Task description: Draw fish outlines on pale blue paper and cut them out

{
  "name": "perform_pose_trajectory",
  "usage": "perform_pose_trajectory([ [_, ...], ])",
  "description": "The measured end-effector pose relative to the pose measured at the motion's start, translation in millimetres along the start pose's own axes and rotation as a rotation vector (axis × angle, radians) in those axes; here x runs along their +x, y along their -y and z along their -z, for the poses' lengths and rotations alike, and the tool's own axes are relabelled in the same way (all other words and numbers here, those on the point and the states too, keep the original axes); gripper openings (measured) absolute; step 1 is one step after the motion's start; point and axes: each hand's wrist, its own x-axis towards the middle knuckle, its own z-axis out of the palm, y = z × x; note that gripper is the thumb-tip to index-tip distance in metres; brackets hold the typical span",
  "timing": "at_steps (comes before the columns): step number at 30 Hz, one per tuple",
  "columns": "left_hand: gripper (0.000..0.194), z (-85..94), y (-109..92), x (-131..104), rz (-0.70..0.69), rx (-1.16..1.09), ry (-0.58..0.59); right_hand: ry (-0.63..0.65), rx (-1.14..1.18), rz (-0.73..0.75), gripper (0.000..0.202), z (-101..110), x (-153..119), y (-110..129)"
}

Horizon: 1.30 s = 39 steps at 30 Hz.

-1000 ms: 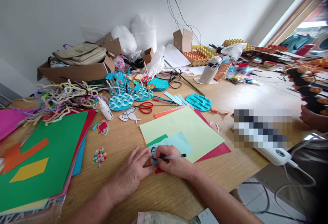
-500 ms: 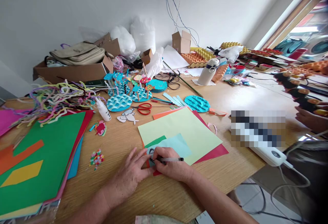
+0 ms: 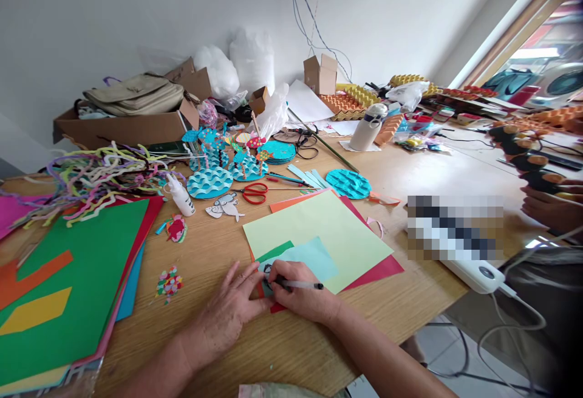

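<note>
My right hand (image 3: 303, 293) is closed around a pen (image 3: 300, 284) with a dark cap end, its tip hidden behind my fingers. Under it lies a light blue sheet of paper (image 3: 314, 258), with dark drawn lines showing beside my fingertips. My left hand (image 3: 234, 301) rests flat with fingers spread, the fingertips at the left edge of that paper. Beneath are a pale green sheet (image 3: 319, 222), a darker green piece (image 3: 277, 251) and a red sheet (image 3: 380, 273). Beyond my left hand are a fish cutout (image 3: 225, 206) and red-handled scissors (image 3: 254, 192).
On the left are stacked coloured sheets (image 3: 100, 264), a heap of pipe cleaners (image 3: 100, 173) and a glue bottle (image 3: 180, 195). Blue wave-decorated discs (image 3: 209, 183) stand farther back. On the right sits a white power strip (image 3: 478, 273); another person's hand (image 3: 546, 206) holds an egg-carton piece.
The view has shifted slightly, so most things appear a little farther left. My right hand and the pen remain over the light blue paper; my left hand stays in place.
</note>
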Motion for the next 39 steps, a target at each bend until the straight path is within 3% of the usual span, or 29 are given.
perform_pose_trajectory([
  [11,0.046,-6.4,-2.1,-1.4,0.045,0.074,-0.074,-0.009,-0.004,-0.034,0.015,-1.3,0.4,-0.8],
  [17,0.032,-3.8,-6.5,1.7,0.074,0.089,-0.127,-0.01,0.057,-0.054,0.015,1.2,0.4,1.0],
  [21,0.033,-2.7,-7.3,2.4,0.086,0.057,-0.154,-0.084,0.164,-0.061,0.012,9.3,-2.7,2.0],
  [24,0.035,-2.5,-7.7,2.6,0.085,0.04,-0.123,-0.113,0.02,0.035,0.017,16.2,-4.7,1.6],
  [28,0.035,-4.3,-9.8,2.0,0.091,0.085,-0.096,-0.024,-0.21,0.142,0.023,19.2,-4.9,-1.6],
  [39,0.042,-2.8,-20.5,-2.4,0.103,0.143,-0.068,0.047,-0.276,0.108,0.028,9.1,-7.6,-1.0],
])
